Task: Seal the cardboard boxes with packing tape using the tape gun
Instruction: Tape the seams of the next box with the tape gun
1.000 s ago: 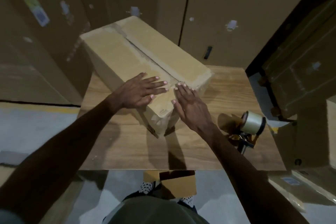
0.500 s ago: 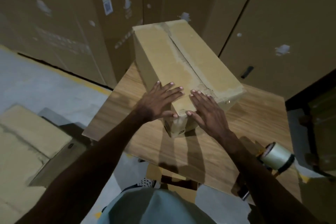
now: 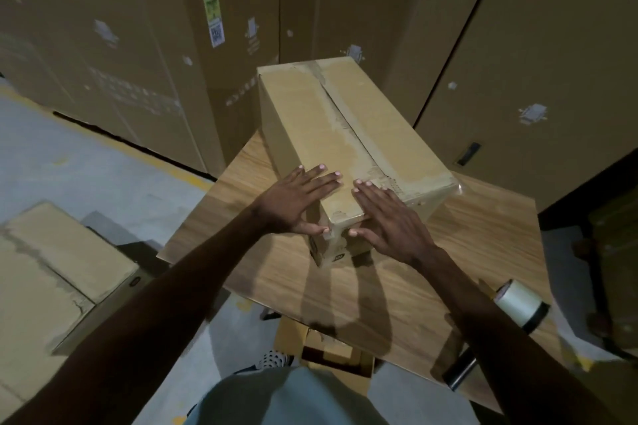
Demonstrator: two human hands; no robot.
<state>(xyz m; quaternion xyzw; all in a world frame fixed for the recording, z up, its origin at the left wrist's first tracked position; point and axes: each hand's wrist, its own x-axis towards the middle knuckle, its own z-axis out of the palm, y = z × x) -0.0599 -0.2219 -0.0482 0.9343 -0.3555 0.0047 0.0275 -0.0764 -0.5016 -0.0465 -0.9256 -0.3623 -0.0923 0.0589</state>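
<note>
A long cardboard box (image 3: 310,121) lies on a wooden table (image 3: 466,252), its top seam covered by clear tape. My left hand (image 3: 297,200) lies flat with straight fingers on the box's near left corner, thumb against the end face. My right hand (image 3: 390,217) lies flat on the near right side of that same corner, thumb on the end face too. The tape gun (image 3: 518,304) with its pale tape roll sits on the table's right part, partly hidden by my right forearm; neither hand touches it.
Tall cardboard cartons (image 3: 535,45) wall in the table at the back and right. A flat taped box (image 3: 51,286) lies on the floor at left. A small open box (image 3: 331,352) sits on the floor under the table's near edge, by my feet.
The view has swung left and nearer, and the box's far end has turned to the right, more in line with my view. Both hands have stayed flat on its near corner.
</note>
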